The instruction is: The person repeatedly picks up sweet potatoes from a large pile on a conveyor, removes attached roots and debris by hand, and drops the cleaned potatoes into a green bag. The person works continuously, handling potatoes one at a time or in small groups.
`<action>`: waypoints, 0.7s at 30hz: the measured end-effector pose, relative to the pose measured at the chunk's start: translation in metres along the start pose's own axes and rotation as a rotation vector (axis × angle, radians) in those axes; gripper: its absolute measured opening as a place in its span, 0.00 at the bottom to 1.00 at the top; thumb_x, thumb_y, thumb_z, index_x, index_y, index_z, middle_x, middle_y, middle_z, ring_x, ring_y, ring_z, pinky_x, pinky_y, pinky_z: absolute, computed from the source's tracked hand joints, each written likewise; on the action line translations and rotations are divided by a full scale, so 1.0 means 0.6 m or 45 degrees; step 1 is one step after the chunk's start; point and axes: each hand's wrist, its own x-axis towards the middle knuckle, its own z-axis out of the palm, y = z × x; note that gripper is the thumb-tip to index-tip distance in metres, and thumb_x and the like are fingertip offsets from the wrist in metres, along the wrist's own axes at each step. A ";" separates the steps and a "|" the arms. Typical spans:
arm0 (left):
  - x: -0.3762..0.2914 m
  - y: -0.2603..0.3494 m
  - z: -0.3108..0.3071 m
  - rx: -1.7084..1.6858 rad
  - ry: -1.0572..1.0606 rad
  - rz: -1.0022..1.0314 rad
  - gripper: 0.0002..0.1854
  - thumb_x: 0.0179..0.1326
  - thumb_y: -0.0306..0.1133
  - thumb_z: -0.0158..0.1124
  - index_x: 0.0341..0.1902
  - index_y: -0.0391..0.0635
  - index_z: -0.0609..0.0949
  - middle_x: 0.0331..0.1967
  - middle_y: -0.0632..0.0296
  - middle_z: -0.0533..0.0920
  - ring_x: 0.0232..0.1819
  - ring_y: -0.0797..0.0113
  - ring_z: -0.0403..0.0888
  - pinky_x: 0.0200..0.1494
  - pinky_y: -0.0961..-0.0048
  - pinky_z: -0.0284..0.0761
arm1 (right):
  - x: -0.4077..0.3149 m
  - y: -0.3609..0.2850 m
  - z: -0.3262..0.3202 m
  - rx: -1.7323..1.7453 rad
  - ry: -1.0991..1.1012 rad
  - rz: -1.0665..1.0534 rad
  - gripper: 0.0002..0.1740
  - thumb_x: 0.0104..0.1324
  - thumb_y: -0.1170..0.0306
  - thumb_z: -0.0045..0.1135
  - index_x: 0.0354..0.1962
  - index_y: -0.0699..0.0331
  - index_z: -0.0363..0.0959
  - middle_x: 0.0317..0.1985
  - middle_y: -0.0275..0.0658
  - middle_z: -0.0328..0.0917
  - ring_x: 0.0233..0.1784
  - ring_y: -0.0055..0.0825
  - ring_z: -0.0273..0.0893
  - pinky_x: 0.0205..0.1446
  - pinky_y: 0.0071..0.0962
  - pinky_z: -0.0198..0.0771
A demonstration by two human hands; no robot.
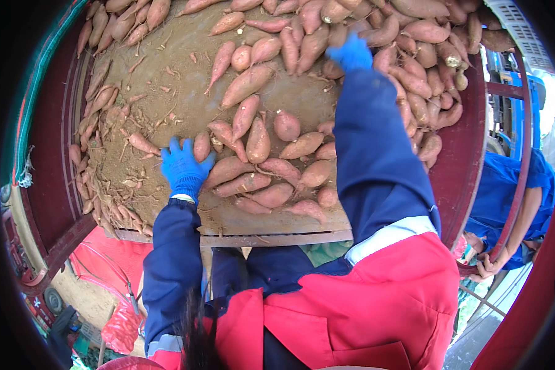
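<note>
My left hand [183, 167], in a blue knitted glove, rests palm down with its fingers apart. It lies at the left end of a loose group of sweet potatoes, its thumb beside a small upright sweet potato [201, 147]. Reaching far forward, my right hand [353, 53] wears the same kind of glove and is at the edge of the large sweet potato heap [414, 78]. What lies under its fingers is hidden. Between the hands are several sweet potatoes, among them a large one [247, 85] and a roundish one [286, 125].
A soil-covered bed [162, 92] carries the heap, with root scraps [125, 203] along its left. Dark red side panels [51, 138] flank it, and a metal edge [277, 239] runs before me. Beyond the right rail, a person in blue [504, 199] grips the bar. A white plastic crate [518, 27] stands upper right.
</note>
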 end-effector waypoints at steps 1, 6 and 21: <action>-0.001 0.002 0.003 -0.005 -0.040 -0.012 0.34 0.46 0.62 0.75 0.51 0.52 0.83 0.61 0.49 0.76 0.55 0.39 0.76 0.52 0.46 0.78 | -0.051 0.012 -0.010 -0.125 -0.065 -0.317 0.34 0.61 0.55 0.62 0.62 0.63 0.71 0.59 0.60 0.74 0.59 0.57 0.78 0.61 0.48 0.76; 0.006 -0.013 -0.005 -0.043 -0.165 -0.036 0.36 0.44 0.64 0.74 0.53 0.53 0.83 0.62 0.49 0.76 0.56 0.40 0.76 0.55 0.48 0.77 | -0.287 -0.008 0.044 0.108 -0.443 -0.212 0.43 0.59 0.68 0.62 0.73 0.57 0.60 0.58 0.58 0.77 0.55 0.51 0.80 0.57 0.46 0.79; -0.206 0.004 -0.083 -3.182 -0.887 -0.982 0.37 0.72 0.53 0.63 0.73 0.39 0.68 0.63 0.51 0.79 0.63 0.52 0.80 0.65 0.51 0.77 | -0.248 -0.017 -0.024 0.861 -0.331 -0.015 0.27 0.70 0.53 0.59 0.57 0.65 0.76 0.47 0.54 0.84 0.46 0.39 0.84 0.53 0.38 0.78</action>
